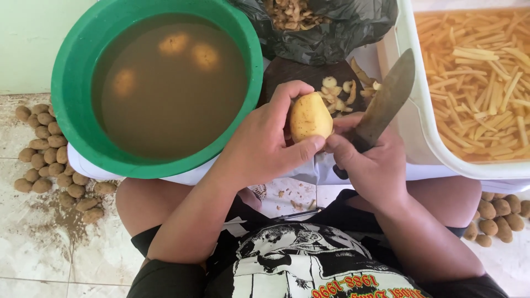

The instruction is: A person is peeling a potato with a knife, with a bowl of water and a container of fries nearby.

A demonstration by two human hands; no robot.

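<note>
Head view, tiled floor [33, 248] with soil, unpeeled potatoes [49, 160] beside green basin [77, 72].

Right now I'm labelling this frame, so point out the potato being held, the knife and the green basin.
potato [310, 117], head view, on its peeled yellow face.
knife [386, 99], head view, mid-blade.
green basin [74, 83], head view, on its left rim.

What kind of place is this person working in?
Probably a simple food-prep spot on a tiled floor: unpeeled potatoes heaped on it, a green basin of water, and a white tub of cut potato sticks.
</note>
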